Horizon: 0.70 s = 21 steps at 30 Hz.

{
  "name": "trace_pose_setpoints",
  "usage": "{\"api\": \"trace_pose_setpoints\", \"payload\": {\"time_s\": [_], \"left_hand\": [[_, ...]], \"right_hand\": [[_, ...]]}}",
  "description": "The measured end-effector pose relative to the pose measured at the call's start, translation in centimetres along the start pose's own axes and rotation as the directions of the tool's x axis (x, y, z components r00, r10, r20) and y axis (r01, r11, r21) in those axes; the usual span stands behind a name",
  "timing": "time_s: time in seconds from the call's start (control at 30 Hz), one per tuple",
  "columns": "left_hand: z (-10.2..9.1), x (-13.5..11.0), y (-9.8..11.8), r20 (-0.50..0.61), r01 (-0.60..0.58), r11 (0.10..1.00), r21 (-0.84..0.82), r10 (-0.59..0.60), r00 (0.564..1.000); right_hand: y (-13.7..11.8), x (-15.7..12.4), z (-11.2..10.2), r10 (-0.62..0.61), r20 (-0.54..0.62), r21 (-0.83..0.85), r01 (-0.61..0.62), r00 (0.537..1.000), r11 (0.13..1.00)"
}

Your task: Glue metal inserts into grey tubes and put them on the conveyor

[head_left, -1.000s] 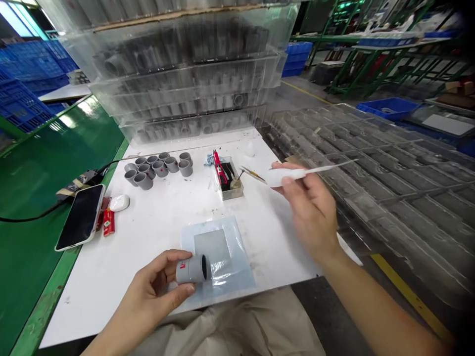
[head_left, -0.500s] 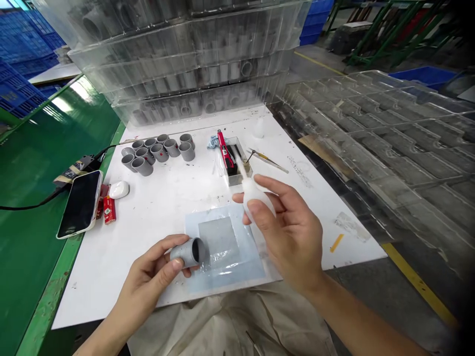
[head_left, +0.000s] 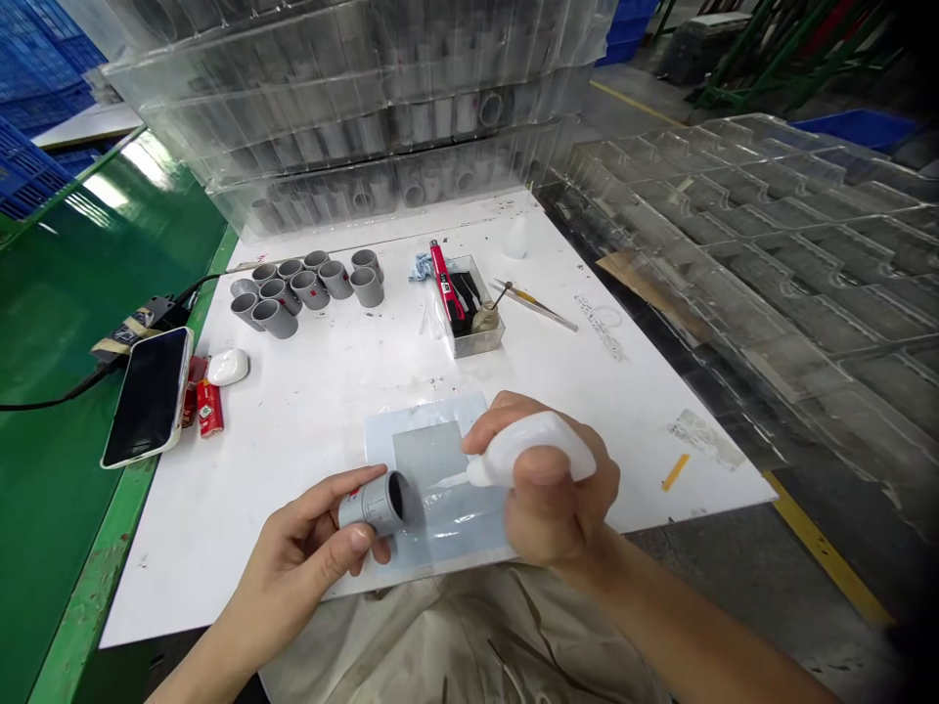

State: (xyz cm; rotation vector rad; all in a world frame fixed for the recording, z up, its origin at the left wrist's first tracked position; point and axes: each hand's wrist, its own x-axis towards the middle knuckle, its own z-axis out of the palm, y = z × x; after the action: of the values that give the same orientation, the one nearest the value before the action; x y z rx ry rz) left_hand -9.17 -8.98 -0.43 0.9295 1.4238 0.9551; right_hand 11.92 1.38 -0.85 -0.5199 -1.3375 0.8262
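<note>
My left hand [head_left: 308,548] is closed around a short grey pipe piece [head_left: 369,505], its open end facing right. My right hand [head_left: 558,489] grips a white squeeze bottle [head_left: 532,445], thumb on its body. The bottle's thin nozzle [head_left: 449,480] points left toward the pipe's open end, with a gap between them. Beneath both hands lies a light blue sheet with a grey square under clear plastic [head_left: 425,455]. Several similar grey pipe pieces [head_left: 308,289] stand upright at the back left of the white board.
A clear box [head_left: 476,342] holds a red-and-black tool [head_left: 447,284] and a small jar. Tweezers [head_left: 539,308] lie to its right. At left are a phone [head_left: 149,396], a white case [head_left: 228,367] and red packets [head_left: 209,409]. Stacked clear trays [head_left: 352,127] rise behind.
My right hand has turned the squeeze bottle from pointing up and away to pointing left, bringing its nozzle near the pipe piece. My left hand has rolled the pipe slightly, showing red and dark markings.
</note>
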Motion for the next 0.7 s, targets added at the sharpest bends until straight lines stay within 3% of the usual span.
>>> {"api": "trace_pose_setpoints", "payload": {"time_s": [0.3, 0.7], "left_hand": [[-0.03, -0.01, 0.1, 0.0, 0.007, 1.0, 0.012, -0.007, 1.0], [-0.09, 0.04, 0.23, -0.006, 0.02, 0.998, 0.063, -0.019, 1.0]], "right_hand": [[0.3, 0.07, 0.29, -0.042, 0.153, -0.086, 0.055, 0.987, 0.995], [0.04, 0.03, 0.49, -0.006, 0.172, -0.133, 0.029, 0.985, 0.991]]}}
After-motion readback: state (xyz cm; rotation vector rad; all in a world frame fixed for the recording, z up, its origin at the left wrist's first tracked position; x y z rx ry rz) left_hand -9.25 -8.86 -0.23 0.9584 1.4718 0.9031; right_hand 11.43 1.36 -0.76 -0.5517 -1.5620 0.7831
